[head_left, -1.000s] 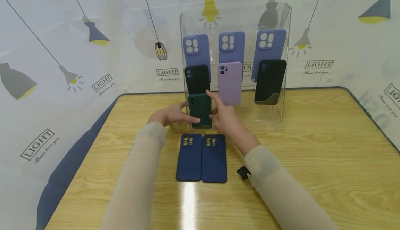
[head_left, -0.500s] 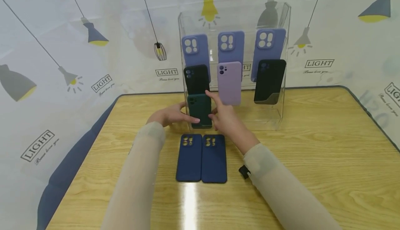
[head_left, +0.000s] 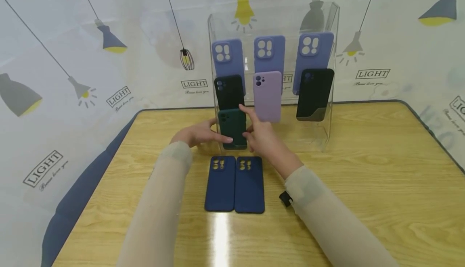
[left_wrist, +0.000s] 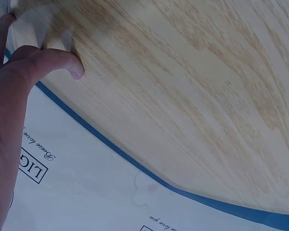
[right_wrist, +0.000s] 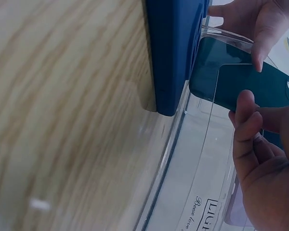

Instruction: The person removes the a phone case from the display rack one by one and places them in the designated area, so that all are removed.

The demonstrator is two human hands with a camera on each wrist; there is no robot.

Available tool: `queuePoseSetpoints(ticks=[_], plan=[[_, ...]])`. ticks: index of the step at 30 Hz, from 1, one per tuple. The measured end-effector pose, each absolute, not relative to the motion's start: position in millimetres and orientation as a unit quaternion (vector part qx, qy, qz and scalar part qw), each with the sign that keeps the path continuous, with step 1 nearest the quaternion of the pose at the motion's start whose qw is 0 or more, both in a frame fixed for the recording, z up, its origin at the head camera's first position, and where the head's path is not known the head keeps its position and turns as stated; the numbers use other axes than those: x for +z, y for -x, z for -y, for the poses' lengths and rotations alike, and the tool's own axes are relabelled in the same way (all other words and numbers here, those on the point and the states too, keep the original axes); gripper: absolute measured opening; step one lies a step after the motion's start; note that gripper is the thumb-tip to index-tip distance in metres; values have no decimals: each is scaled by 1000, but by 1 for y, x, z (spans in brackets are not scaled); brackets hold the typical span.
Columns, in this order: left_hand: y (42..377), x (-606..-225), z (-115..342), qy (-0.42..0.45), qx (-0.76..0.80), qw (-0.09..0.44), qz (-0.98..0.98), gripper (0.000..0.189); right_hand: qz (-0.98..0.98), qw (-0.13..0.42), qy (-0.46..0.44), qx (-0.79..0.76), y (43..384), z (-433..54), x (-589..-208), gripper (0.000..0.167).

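In the head view a dark green phone case leans upright in the bottom left pocket of a clear acrylic display stand. My left hand is at the stand's left edge, its thumb on the front of the case and its other fingers reaching behind, partly hidden. At the right side, my right hand holds the case's edge with curled fingers, while the index finger reaches to its upper corner. The right wrist view shows both hands on the green case, whose lower end sits behind the clear lip.
Two navy phone cases lie side by side before the stand. Above the green case stands a black case, with a lilac case and another black case to its right. Several periwinkle cases fill the top row.
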State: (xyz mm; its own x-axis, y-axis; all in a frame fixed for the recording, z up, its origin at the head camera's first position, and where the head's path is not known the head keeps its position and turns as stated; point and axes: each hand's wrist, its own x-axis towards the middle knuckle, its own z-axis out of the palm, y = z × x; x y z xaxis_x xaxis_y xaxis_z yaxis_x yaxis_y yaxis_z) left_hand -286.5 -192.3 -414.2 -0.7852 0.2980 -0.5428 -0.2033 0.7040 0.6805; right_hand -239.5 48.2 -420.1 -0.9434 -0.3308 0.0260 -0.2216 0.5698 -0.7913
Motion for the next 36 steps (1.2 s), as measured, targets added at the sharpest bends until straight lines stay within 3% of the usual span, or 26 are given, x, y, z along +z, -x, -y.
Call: queuePoseSetpoints(ticks=[13, 17, 24, 27, 30, 36], plan=[[283, -411, 191, -21, 389, 328, -861, 128, -892, 71, 157, -418, 240, -48, -416, 93], [283, -411, 192, -20, 388, 323, -863, 126, -898, 29, 187, -397, 241, -50, -418, 90], [282, -412, 193, -27, 379, 320, -868, 124, -894, -112, 233, -366, 238, -64, -403, 82], [281, -412, 195, -28, 381, 319, -867, 124, -887, -131, 229, -379, 232, -73, -388, 79], [281, -413, 195, -32, 379, 317, -869, 123, -887, -114, 203, -398, 222, -83, -373, 82], [281, -414, 194, -42, 375, 310, -872, 120, -882, -29, 150, -446, 200, -103, -355, 91]])
